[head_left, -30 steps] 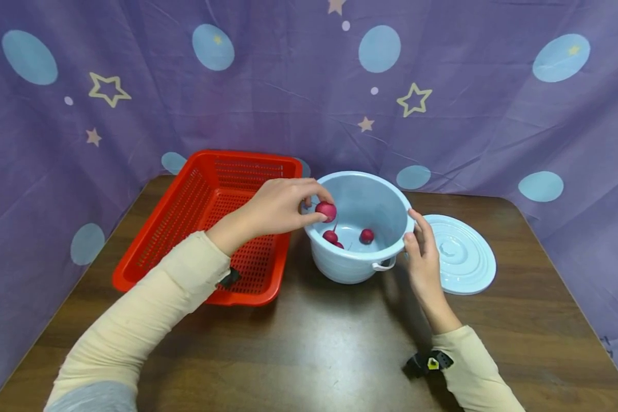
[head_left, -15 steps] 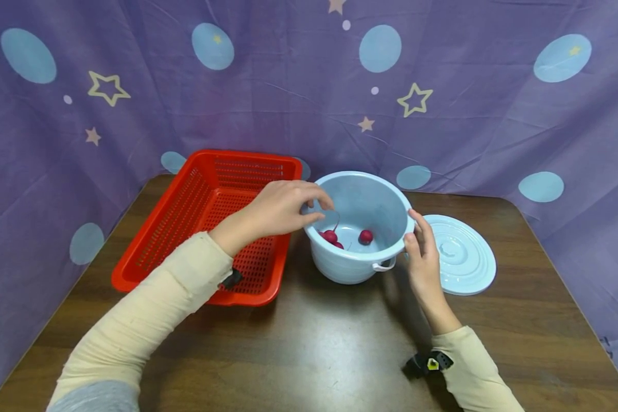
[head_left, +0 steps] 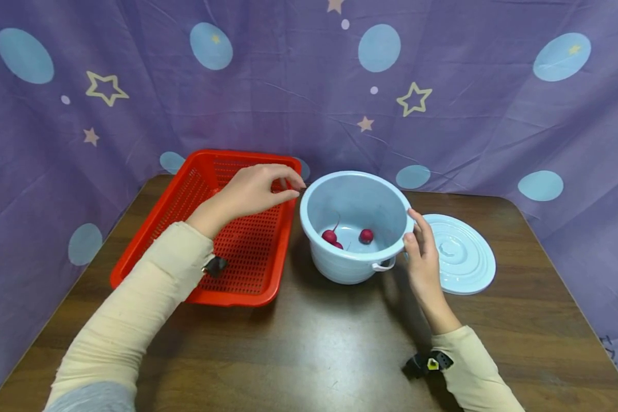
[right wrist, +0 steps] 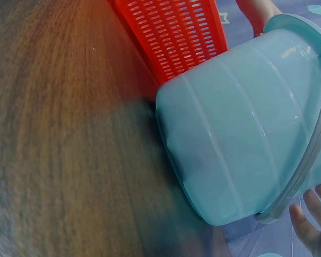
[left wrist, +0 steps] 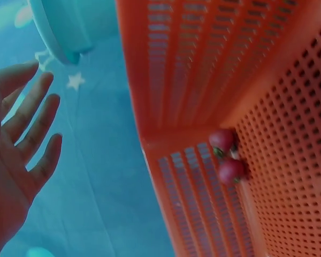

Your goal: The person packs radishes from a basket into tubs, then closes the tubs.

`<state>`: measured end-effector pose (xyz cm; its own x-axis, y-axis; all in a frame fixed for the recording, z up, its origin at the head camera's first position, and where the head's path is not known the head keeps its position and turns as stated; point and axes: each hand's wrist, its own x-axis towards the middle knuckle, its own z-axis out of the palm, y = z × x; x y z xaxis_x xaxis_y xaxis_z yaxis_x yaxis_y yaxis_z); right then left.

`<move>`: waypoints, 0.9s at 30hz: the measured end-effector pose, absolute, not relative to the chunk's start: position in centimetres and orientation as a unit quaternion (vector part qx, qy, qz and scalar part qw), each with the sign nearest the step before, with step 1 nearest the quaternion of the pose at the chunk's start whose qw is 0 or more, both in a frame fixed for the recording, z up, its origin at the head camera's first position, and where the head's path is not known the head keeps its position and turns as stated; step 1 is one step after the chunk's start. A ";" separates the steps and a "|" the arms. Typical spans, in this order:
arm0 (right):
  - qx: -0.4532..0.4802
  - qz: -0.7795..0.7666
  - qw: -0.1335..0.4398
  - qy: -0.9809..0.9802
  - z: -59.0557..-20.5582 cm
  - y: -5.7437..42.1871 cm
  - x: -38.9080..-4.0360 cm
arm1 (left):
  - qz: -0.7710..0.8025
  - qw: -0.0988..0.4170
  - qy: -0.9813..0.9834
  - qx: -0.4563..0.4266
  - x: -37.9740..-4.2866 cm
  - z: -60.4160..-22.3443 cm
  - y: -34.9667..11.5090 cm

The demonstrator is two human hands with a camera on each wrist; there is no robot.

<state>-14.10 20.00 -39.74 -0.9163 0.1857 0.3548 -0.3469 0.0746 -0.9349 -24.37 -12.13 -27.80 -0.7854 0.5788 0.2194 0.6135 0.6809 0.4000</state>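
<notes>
My left hand (head_left: 257,186) hovers over the right side of the red plastic basket (head_left: 275,274), fingers loosely bent and nothing between them. In the left wrist view two red radishes (left wrist: 231,170) lie in a corner of that basket; the arm hides them in the head view. My right hand (head_left: 423,260) rests thumb and fingertips against the right rim of a light blue bucket (head_left: 347,266). Inside the bucket one radish (head_left: 366,236) sits near the middle, and a radish with a thin root (head_left: 329,236) lies at the left, overlapping another.
A round light blue lid (head_left: 463,257) lies on the wooden table (head_left: 335,343), right of the bucket and partly behind my right hand. The bucket's handle (right wrist: 310,155) hangs down its side. A purple patterned cloth (head_left: 309,86) stands behind the table.
The radish pinched in my left hand has been let go into the bucket. That hand has then drawn back left, over the basket. My right hand has stayed at the rim.
</notes>
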 end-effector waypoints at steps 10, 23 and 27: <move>0.056 0.680 0.194 -0.704 -39.8 20.0 -14.0 | -0.298 -0.024 -0.910 -0.286 -26.3 -29.2 -13.9; 0.072 0.690 0.207 -0.690 -40.1 20.0 -14.1 | -0.351 -0.043 -0.908 -0.223 -30.5 -32.4 -16.0; 0.071 0.690 0.205 -0.690 -40.1 20.0 -14.1 | -0.346 -0.045 -0.918 -0.189 -31.2 -33.4 -16.4</move>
